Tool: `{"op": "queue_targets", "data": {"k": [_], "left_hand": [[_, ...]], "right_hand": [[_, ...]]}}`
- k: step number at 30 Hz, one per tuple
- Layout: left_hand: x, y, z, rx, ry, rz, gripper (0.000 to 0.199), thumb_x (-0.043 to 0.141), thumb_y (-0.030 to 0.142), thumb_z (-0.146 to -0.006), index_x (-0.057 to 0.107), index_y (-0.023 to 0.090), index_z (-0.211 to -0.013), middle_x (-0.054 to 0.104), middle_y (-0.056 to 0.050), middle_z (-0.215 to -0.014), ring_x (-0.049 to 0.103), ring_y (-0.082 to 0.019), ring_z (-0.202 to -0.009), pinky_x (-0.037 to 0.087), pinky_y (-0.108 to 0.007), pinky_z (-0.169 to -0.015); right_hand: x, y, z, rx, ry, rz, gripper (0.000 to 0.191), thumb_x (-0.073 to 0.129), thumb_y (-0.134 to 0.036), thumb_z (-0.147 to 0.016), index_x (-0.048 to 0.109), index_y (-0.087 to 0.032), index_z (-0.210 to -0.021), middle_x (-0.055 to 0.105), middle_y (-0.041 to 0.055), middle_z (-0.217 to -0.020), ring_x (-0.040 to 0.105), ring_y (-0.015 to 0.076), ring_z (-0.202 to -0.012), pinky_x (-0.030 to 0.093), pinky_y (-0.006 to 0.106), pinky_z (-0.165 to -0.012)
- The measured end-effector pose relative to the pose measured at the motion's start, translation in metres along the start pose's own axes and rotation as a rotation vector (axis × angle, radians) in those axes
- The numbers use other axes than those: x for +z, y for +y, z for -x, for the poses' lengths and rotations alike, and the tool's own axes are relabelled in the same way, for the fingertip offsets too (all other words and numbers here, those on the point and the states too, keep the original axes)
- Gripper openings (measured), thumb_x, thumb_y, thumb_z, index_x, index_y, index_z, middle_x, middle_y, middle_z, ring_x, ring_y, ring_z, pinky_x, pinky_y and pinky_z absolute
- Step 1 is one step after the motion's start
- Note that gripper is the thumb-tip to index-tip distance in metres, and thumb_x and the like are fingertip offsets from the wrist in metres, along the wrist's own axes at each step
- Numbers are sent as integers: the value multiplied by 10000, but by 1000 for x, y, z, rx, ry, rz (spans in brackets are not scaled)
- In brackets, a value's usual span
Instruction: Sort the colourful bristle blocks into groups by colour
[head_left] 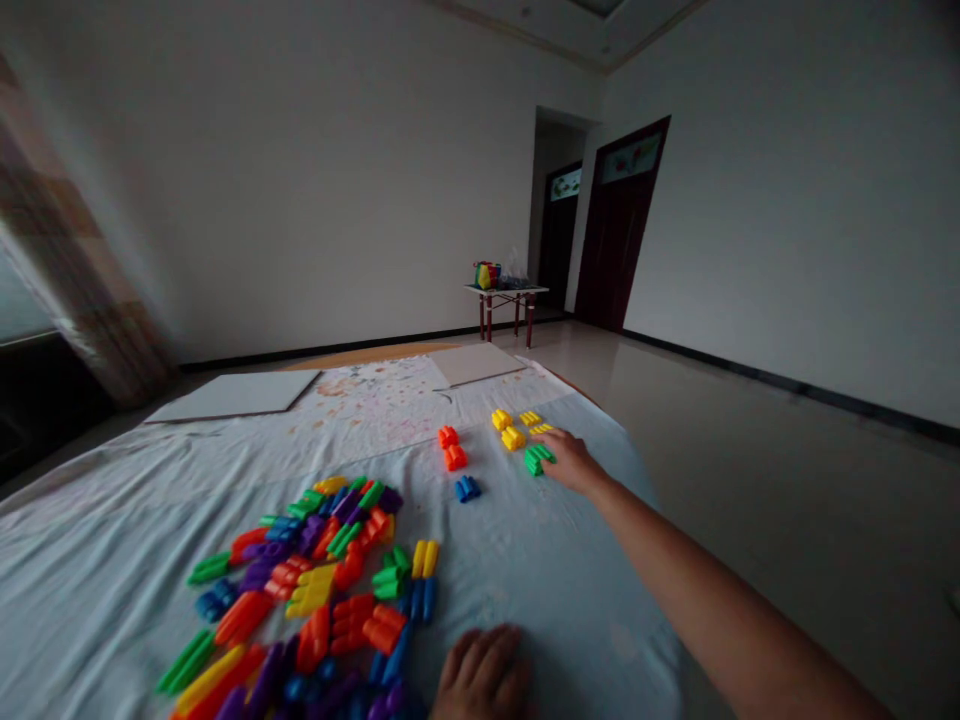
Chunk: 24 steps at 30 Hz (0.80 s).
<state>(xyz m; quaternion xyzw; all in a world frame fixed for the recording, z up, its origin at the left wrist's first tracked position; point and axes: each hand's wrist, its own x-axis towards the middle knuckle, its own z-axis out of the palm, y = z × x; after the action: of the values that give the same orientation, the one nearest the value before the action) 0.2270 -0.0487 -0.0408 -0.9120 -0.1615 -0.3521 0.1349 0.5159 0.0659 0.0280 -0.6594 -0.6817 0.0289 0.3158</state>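
My right hand (pixel 574 460) reaches out over the cloth, its fingers closed on a green plastic building block (pixel 538 459). Just beyond it lie yellow blocks (pixel 513 438), some of them close to my fingertips. To the left are two orange-red blocks (pixel 454 458) in line and a blue block (pixel 467 488). My left hand (pixel 484 675) rests on the cloth at the bottom edge, fingers lying side by side with no block in them. Left of it spreads a large loose pile of mixed blocks (pixel 309 592) in orange, green, purple, yellow and blue.
A pale cloth (pixel 570 570) with wrinkles covers the table. Two flat boards, a white one (pixel 232 393) and a beige one (pixel 480 364), lie at its far side. Beyond, a small table (pixel 510 292) holds a colourful bag (pixel 487 275) near dark doors (pixel 621 230).
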Motion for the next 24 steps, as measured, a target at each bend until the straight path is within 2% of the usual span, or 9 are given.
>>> {"op": "queue_targets", "data": {"k": [4, 6, 8, 11, 13, 16, 20, 24], "left_hand": [[-17, 21, -14, -226, -30, 125, 148, 545, 347, -798, 618, 257, -890, 685, 12, -968, 621, -152, -867, 506, -295, -772], [-30, 28, -22, -298, -51, 222, 129, 517, 283, -809, 610, 251, -893, 684, 13, -953, 617, -145, -828, 498, -297, -765], [-47, 27, -30, -337, -113, 296, 160, 474, 218, -828, 603, 244, -918, 687, 16, -921, 612, -132, -779, 488, -285, -738], [-78, 11, -39, -455, -188, 327, 213, 406, 190, -866, 608, 221, -926, 683, -6, -877, 602, -131, -776, 472, -275, -731], [-96, -8, -37, -574, -178, 298, 240, 384, 226, -884, 622, 204, -906, 675, -31, -862, 598, -141, -790, 462, -277, -750], [-115, -40, -21, -782, -124, 219, 299, 363, 316, -895, 632, 195, -847, 667, -48, -865, 601, -156, -815, 450, -282, -762], [-126, -71, 11, -1043, -43, 89, 340, 372, 438, -877, 627, 215, -844, 671, -28, -871, 606, -177, -844, 434, -289, -760], [-128, -80, 27, -1119, 11, 25, 357, 373, 483, -861, 602, 223, -776, 646, -4, -762, 595, -162, -732, 412, -272, -662]], "right_hand": [[3, -43, 16, -144, 108, -159, 341, 505, -108, -753, 620, -192, -1062, 615, 96, -1065, 538, 223, -1054, 402, 381, -938], [12, -75, 31, -235, 51, -303, 308, 504, -142, -775, 627, -199, -1051, 624, 78, -1010, 568, 202, -957, 450, 351, -855], [24, -107, 48, -286, -77, -421, 286, 510, -163, -785, 637, -209, -1037, 624, 63, -977, 581, 175, -853, 478, 305, -739], [40, -144, 69, -316, -246, -526, 236, 535, -184, -787, 656, -201, -989, 625, 47, -914, 579, 147, -762, 471, 268, -672], [45, -158, 78, -347, -334, -564, 199, 563, -211, -787, 665, -192, -956, 627, 39, -886, 580, 141, -747, 466, 267, -697], [43, -168, 88, -438, -460, -564, 188, 600, -317, -795, 669, -184, -909, 627, 35, -840, 581, 146, -750, 457, 260, -707], [40, -176, 106, -544, -575, -381, 371, 654, -508, -715, 654, -185, -897, 638, 42, -827, 588, 184, -791, 453, 280, -726], [49, -182, 122, -574, -625, -174, 608, 704, -579, -591, 605, -159, -1020, 649, 91, -939, 596, 242, -863, 461, 333, -793]]}}
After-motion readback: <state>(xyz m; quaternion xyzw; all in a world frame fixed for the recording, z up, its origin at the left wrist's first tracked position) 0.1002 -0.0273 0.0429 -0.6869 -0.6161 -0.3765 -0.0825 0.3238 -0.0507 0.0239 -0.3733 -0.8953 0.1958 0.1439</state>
